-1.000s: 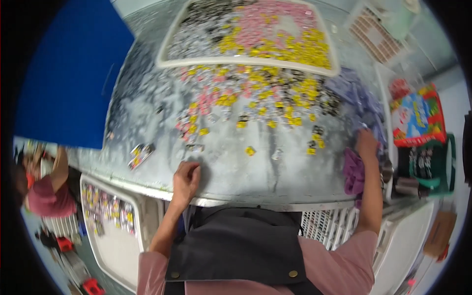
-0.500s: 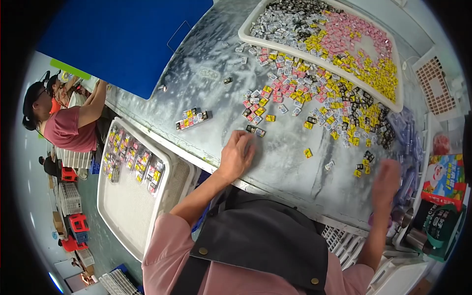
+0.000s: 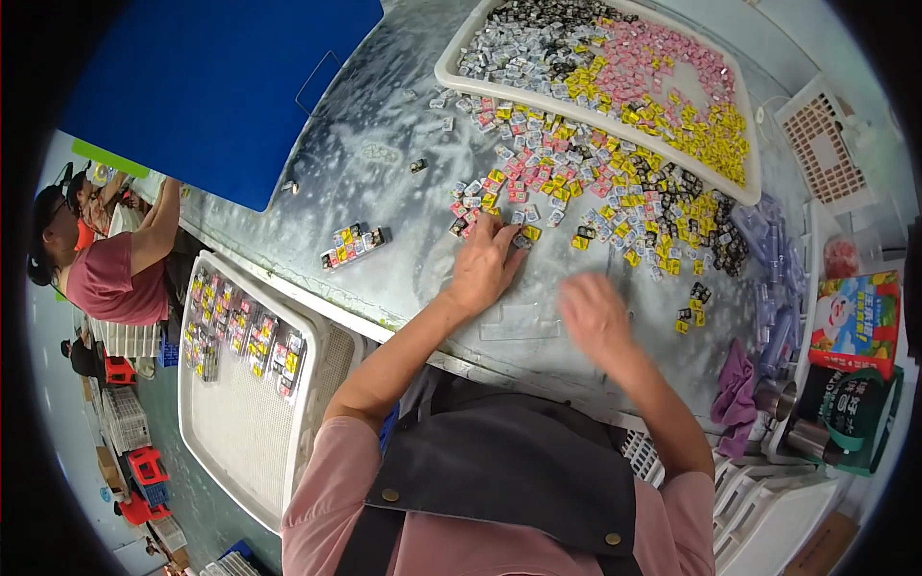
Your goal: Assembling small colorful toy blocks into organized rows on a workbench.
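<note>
My left hand lies flat on the grey table with its fingers spread, fingertips touching the near edge of a scattered heap of small pink, yellow, silver and black pieces. My right hand hovers blurred just right of it, fingers loosely apart, holding nothing that I can see. A clear flat plastic strip lies between the two hands. A short filled row of coloured pieces sits apart on the table to the left.
A white tray heaped with the same pieces stands at the back. A second white tray with filled rows sits low at my left. A blue board, clear tubes, a purple cloth and colourful boxes surround the table. Another person works at far left.
The view swung further left. My left hand slid into the edge of the heap. My right hand moved in from the right edge of the table toward the left hand.
</note>
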Motion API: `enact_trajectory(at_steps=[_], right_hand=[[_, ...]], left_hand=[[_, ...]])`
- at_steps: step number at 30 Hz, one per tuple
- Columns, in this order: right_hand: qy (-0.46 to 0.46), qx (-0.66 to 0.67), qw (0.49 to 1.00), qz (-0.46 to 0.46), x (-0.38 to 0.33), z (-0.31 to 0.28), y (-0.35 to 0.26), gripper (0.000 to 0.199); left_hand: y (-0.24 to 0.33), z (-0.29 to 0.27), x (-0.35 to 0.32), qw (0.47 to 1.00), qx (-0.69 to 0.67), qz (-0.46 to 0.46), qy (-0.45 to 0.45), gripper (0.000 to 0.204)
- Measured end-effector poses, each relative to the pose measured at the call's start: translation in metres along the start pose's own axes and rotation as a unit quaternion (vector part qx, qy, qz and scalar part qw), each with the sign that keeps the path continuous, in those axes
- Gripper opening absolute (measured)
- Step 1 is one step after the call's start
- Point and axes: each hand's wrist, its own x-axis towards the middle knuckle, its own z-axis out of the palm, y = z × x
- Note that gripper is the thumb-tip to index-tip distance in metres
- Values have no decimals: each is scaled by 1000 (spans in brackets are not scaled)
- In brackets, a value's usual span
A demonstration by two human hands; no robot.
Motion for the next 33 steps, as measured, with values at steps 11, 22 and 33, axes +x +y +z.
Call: enact_trajectory(at_steps=[11,22,33], right_hand=[[26,-31,997,63,48,7,48,24],[-18,-85,996,9,51,15,35,41],[-69,-158,983,-57,37,12,24,51]], left_hand=[[11,-1,5,1000,-25,-5,12,36],[12,-8,-7,999,-21,17,24,29],[26,-37,-68,997,-27,69,-35,34]])
